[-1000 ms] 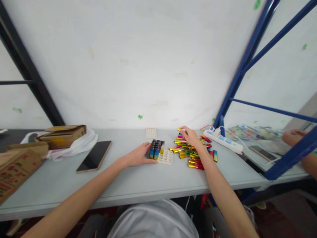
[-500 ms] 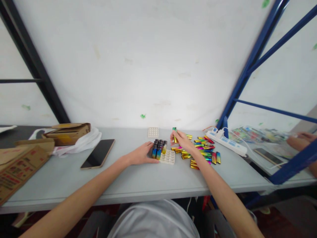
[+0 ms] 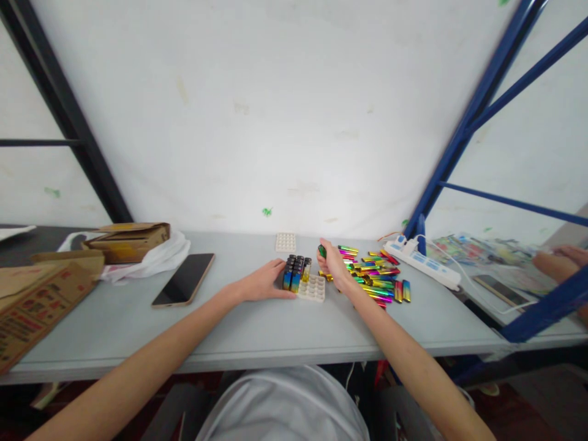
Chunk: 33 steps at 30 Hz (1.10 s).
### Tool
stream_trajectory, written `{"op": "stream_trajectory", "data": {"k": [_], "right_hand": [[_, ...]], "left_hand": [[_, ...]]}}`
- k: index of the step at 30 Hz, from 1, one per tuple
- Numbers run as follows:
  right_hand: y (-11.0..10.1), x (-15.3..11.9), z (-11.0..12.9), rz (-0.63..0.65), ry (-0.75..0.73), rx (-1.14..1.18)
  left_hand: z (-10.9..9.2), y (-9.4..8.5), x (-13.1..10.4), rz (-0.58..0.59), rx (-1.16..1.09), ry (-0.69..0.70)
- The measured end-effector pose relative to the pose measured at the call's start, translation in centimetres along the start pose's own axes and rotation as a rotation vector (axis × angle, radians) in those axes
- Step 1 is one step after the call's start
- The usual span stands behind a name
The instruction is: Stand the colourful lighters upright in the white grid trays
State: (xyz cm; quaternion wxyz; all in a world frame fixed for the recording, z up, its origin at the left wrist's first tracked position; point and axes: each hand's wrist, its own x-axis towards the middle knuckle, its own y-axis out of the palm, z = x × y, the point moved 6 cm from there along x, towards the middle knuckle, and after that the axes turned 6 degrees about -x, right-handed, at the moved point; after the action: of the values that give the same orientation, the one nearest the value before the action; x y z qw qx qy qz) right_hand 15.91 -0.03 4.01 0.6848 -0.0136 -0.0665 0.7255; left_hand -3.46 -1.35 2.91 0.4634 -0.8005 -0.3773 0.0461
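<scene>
Right hand (image 3: pixel 334 268), gripping green tube (image 3: pixel 322 250), now nearer white tray (image 3: pixel 312 288) than before.

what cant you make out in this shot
Head view only:
- Colourful piece in right hand: mostly hidden by fingers.
- White tray: empty slot count too small to tell.
- Cardboard box: cut by left edge.
- Another person's hand: cut by right edge, behind blue frame.

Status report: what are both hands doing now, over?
Left hand steadies white tray. Right hand holds one green lighter beside tray. Loose lighters piled right. Nothing in the way.
</scene>
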Motion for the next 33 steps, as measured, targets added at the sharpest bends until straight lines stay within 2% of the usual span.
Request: {"op": "stream_trajectory", "data": {"k": [4,14,24,28,33], "right_hand": [[0.0,-0.2,-0.1,-0.068,0.009,-0.005],[0.4,-0.4,0.2,-0.010,-0.005,0.004],[0.1,-0.1,-0.3,-0.033,-0.041,-0.045],[-0.3,-0.3,0.5,-0.026,-0.073,0.018],[-0.8,-0.8,2.4,0.042,-0.204,0.029]], "left_hand": [[0.1,0.1,0.0,0.007,0.012,-0.003],[0.2,0.2,0.0,0.020,0.026,-0.011],[0.1,0.0,-0.1,0.009,0.008,0.006],[0.2,0.0,-0.1,0.003,0.019,0.009],[0.3,0.1,0.0,0.000,0.016,-0.005]]}}
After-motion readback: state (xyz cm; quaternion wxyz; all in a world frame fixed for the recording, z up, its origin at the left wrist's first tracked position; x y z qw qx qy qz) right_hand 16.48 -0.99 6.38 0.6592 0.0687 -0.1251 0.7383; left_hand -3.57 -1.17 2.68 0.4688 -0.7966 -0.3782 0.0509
